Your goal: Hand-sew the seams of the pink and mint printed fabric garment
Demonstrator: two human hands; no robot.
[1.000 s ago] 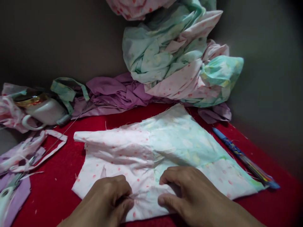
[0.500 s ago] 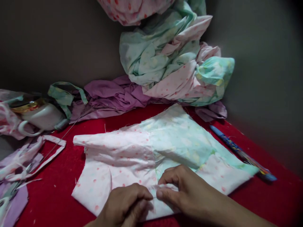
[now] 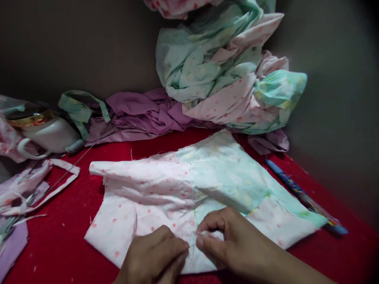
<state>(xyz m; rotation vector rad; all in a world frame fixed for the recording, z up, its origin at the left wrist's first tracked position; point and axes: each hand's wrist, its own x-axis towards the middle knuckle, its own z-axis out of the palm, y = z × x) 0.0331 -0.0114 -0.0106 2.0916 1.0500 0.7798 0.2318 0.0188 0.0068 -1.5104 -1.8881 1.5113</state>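
A patchwork piece of cotton fabric (image 3: 166, 189) lies in front of me, pink with red dots on its left and pale green on its right, joined by a seam down the middle. My left hand (image 3: 156, 252) is closed on its lower part, left of the seam, with fingertips pinched together. Just across the seam, my right hand (image 3: 225, 236) pinches a bit of the same fabric between thumb and forefinger. A fine line, thread or needle, shows between the two hands' fingertips; which one I cannot tell.
A red cloth (image 3: 65, 213) covers the surface. On the right lies a blue pen (image 3: 296, 187). Purple fabric (image 3: 148, 114) and a green and pink heap (image 3: 219, 75) stand behind. To the left are a white mug (image 3: 53, 134), fabric strips (image 3: 65, 173) and partly visible scissors (image 3: 7, 228).
The view has shifted slightly, so the background heap sits further right. My left hand has closed up a little, while my right hand keeps its pinch by the seam.
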